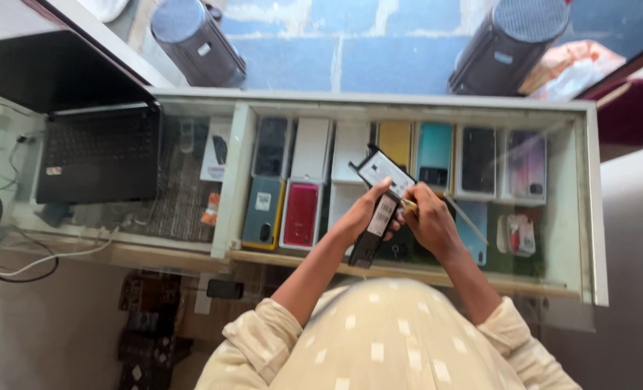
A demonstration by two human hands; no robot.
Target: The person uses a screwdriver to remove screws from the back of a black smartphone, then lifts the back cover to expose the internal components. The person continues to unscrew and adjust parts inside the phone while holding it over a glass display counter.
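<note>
My left hand grips a dark, slim phone-like device with a white barcode sticker on its upper part, tilted over the glass counter. My right hand is closed on a small yellowish tool, its tip at the device's upper edge. Just behind both hands lies a black flat piece with a white label, tilted on the glass. Both forearms come up from cream, white-patterned sleeves.
A glass display counter holds several phone boxes and phones in red, yellow, teal and black. A black laptop sits at left with cables. Two dark round stools stand beyond the counter on blue floor.
</note>
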